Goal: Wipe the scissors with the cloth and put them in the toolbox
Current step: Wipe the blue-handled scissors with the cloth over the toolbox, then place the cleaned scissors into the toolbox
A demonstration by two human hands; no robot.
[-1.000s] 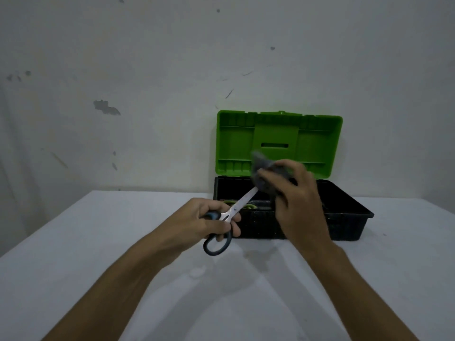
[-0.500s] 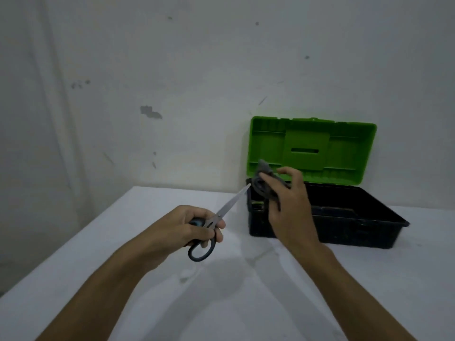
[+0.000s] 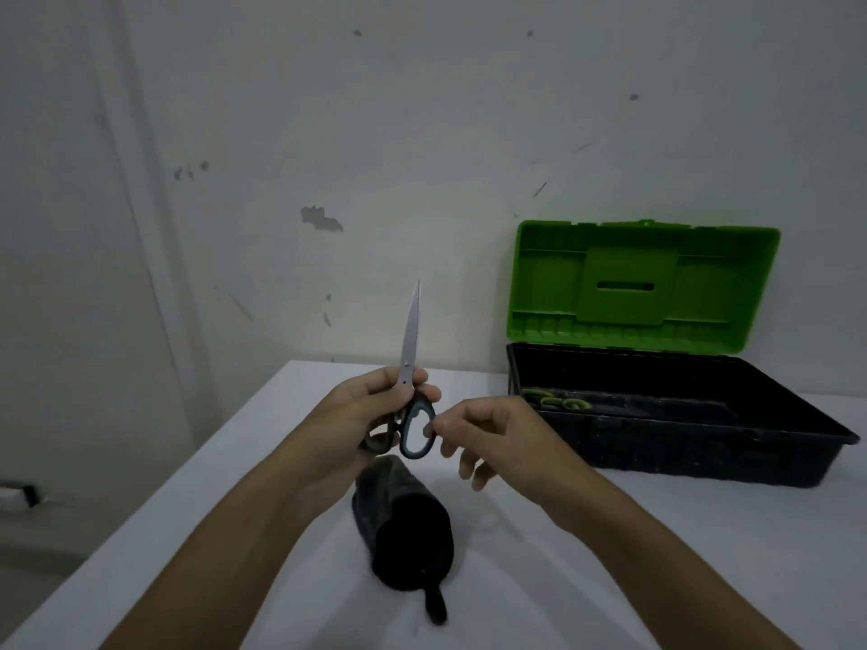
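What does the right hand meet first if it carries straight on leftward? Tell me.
The right hand would likely first touch the dark loop handle of the steel-bladed scissors held upright by the left hand; depth is unclear.

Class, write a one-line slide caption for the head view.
Left hand holds scissors upright, right hand beside them, cloth on table, toolbox open.

Closed scissors (image 3: 409, 368) point upward (blades shut), dark cloth (image 3: 403, 527) crumpled below, toolbox (image 3: 703, 443) open beside.

Your left hand (image 3: 370, 415) is raised with fingers and thumb curled round the scissors (image 3: 409, 368), blades pointing up, while your right hand (image 3: 488, 433) hovers just beside the handle loops, fingers loosely bent, holding nothing.
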